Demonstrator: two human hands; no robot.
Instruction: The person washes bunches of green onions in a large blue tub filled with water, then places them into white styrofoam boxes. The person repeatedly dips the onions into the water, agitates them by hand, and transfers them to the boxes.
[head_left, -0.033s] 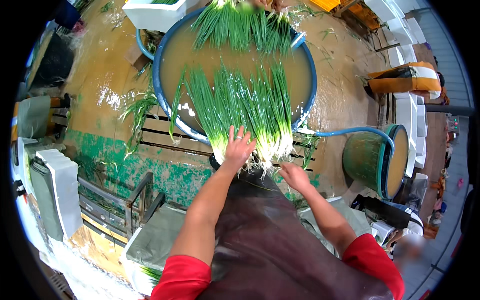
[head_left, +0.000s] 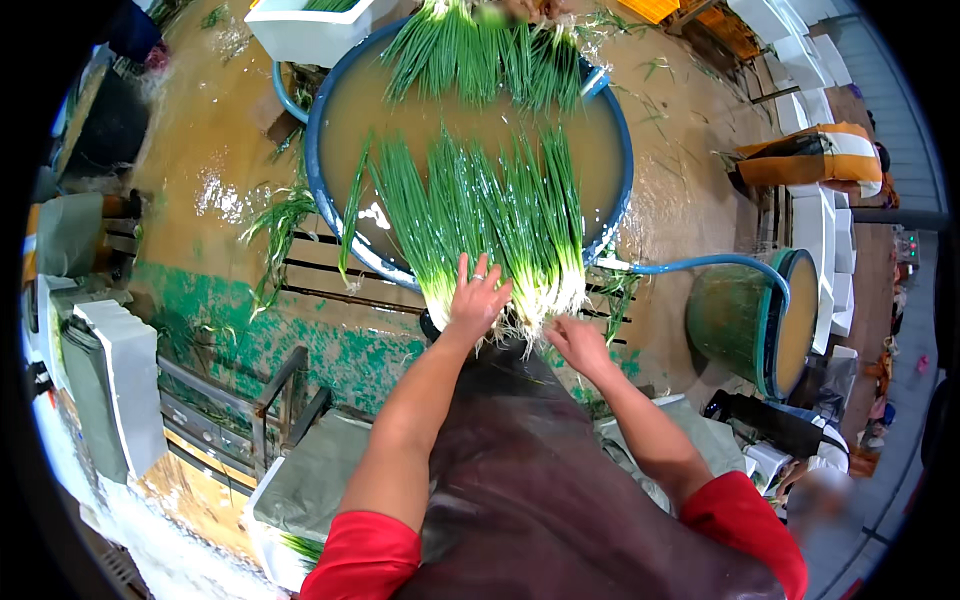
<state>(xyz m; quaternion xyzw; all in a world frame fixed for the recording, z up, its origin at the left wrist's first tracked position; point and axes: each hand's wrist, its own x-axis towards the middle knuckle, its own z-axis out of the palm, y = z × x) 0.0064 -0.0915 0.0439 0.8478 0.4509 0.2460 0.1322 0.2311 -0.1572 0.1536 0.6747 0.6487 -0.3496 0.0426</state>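
Wet brown floor [head_left: 210, 130] all round, loose leaves scattered over it, worn green paint nearer my side. Head view only.

Green onions [head_left: 470, 210] lie in a broad row across the near rim of a round blue tub [head_left: 314, 150]: leaf tips out over the water, white root ends toward me, above my dark apron [head_left: 560, 460]. What bears the root ends underneath, I can't see.

My left hand [head_left: 480, 297] lies back up on the white stems, fingers spread and nearly straight; looks more like steadying than gripping. My right hand [head_left: 578, 345] is at the roots on the right side, fingers bent inward; can't tell whether they pinch any.

Step in hand, as I judge it: dealing with the root ends, row kept together. Next move seems to call for a light pinch by the right fingers while the left keeps the stems from sliding; wet stalks could slip.

Containers. Tub: murky brown water, with a second bunch [head_left: 460, 60] hanging over its far edge by another person's hands [head_left: 540, 10]. White box [head_left: 320, 35] beyond its far left rim: some green leaves inside. Green bucket [head_left: 725, 315] off right: brown water too, blue hose [head_left: 700, 262] running between it and the tub. Stacked white boxes [head_left: 812, 250] past that; contents not visible.
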